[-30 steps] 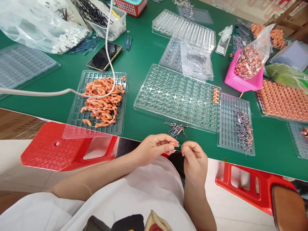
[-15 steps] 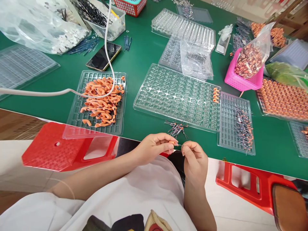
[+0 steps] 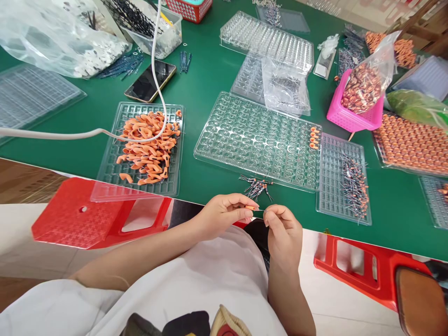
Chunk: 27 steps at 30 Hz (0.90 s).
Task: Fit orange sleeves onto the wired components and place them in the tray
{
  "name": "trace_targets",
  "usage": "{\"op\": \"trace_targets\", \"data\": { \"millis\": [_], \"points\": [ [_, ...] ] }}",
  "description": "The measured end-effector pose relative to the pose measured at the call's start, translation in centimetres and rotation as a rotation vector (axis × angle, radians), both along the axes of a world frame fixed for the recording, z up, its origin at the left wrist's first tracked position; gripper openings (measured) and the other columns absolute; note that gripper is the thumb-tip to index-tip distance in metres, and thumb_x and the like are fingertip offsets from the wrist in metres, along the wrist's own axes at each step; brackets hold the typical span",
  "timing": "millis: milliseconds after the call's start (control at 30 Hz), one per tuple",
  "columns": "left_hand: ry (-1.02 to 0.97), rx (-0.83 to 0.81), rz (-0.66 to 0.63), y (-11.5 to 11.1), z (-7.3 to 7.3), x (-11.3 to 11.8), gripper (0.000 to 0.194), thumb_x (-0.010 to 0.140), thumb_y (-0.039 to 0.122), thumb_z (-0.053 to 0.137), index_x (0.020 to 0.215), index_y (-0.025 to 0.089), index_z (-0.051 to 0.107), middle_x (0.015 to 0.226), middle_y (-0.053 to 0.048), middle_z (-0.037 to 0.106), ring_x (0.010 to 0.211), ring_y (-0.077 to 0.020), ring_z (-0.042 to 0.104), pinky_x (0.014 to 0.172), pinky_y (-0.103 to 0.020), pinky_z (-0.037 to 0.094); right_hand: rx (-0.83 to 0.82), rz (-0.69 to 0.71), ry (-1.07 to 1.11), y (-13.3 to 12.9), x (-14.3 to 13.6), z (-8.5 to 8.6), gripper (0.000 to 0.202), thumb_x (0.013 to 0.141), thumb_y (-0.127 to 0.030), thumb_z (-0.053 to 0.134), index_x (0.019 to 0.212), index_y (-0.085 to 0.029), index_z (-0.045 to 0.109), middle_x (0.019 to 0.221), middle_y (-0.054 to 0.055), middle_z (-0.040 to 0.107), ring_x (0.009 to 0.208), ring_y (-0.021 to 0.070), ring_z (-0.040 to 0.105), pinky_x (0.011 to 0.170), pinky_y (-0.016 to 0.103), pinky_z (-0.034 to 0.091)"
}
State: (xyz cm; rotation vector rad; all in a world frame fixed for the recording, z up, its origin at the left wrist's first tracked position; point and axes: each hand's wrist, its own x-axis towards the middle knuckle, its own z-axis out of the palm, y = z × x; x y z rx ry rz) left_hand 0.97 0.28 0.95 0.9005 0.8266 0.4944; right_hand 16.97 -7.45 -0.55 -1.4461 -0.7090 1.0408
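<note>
Between thumb and fingers, my left hand [image 3: 226, 213] pinches a small orange plastic piece [image 3: 250, 207], just off the front table edge. A thin wire [image 3: 259, 210] runs from that piece to the fingertips of my right hand [image 3: 283, 228], which are closed on it. Just beyond my hands lies a little heap of thin-leaded parts [image 3: 258, 187]. Behind it a clear pocketed tray [image 3: 255, 135] holds a short column of orange pieces [image 3: 314, 138] at its right end. To the left, a tray [image 3: 149, 189] carries a pile of curved orange pieces [image 3: 149, 147] with wires.
A white cable [image 3: 80, 136] arches over the left tray. A phone [image 3: 150, 81] lies behind it. On the right are a tray of leaded parts [image 3: 327, 186] and a pink basket [image 3: 350, 120] with a bag in it. Red stools [image 3: 70, 214] stand below the table edge.
</note>
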Motion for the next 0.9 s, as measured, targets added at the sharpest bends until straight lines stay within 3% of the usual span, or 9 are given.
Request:
{"op": "trace_targets", "data": {
  "millis": [433, 900],
  "points": [
    [0.031, 0.117, -0.029, -0.23, -0.51, -0.03, 0.016, 0.082, 0.025, 0.067, 0.096, 0.017, 0.071, 0.085, -0.002, 0.068, 0.078, -0.0137, 0.063, 0.073, -0.027, 0.055, 0.006, -0.002, 0.001, 0.19, 0.16, -0.09, 0.013, 0.082, -0.032, 0.071, 0.077, -0.020, 0.067, 0.068, -0.002, 0.059, 0.065, 0.0128, 0.053, 0.061, 0.026, 0.041],
    [0.011, 0.163, -0.003, -0.10, -0.52, -0.05, 0.016, 0.082, 0.026, 0.067, 0.095, 0.017, 0.071, 0.095, -0.004, 0.068, 0.082, -0.0140, 0.063, 0.075, -0.026, 0.055, -0.017, 0.008, -0.043, 0.26, 0.14, 0.00, 0.013, 0.082, -0.031, 0.069, 0.077, -0.020, 0.066, 0.069, -0.002, 0.061, 0.065, 0.0132, 0.053, 0.061, 0.027, 0.041]
  ]
}}
